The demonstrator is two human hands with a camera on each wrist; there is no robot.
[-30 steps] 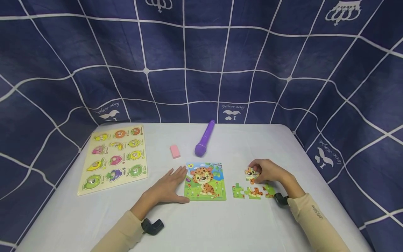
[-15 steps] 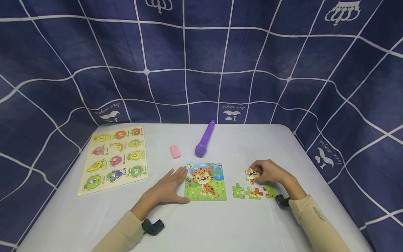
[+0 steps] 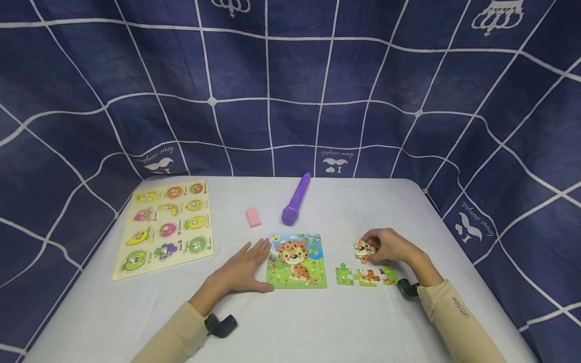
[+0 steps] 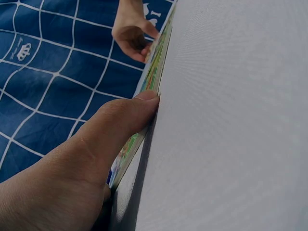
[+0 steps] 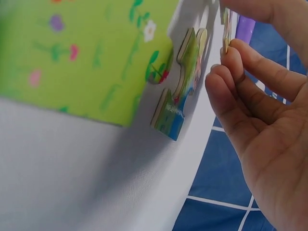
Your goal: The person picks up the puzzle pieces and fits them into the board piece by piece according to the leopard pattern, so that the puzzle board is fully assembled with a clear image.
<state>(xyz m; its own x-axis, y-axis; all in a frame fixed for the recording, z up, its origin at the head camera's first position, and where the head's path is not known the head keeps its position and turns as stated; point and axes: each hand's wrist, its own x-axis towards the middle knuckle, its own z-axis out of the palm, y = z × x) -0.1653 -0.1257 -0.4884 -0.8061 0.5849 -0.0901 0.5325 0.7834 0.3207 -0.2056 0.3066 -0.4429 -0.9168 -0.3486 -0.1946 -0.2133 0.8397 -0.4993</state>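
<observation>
A square leopard puzzle board [image 3: 295,262] lies flat at the middle of the white table. My left hand [image 3: 242,267] rests along its left side with fingers stretched out, the thumb at the near left corner. In the left wrist view that thumb [image 4: 130,113] touches the board's edge. To the right, my right hand [image 3: 386,246] pinches a puzzle piece [image 5: 226,31] between thumb and fingers. Leopard-face pieces [image 3: 363,247] show at its fingertips. Just nearer lies a row of loose pieces: a green one [image 3: 343,276], one with leopard paws [image 3: 366,279] and another green one [image 3: 389,275].
A purple toy microphone [image 3: 296,200] lies behind the board, with a pink block [image 3: 252,218] left of it. A fruit peg board [image 3: 165,227] lies on the table's left side. Dark blue gridded cloth [image 3: 290,91] hangs around the back and sides.
</observation>
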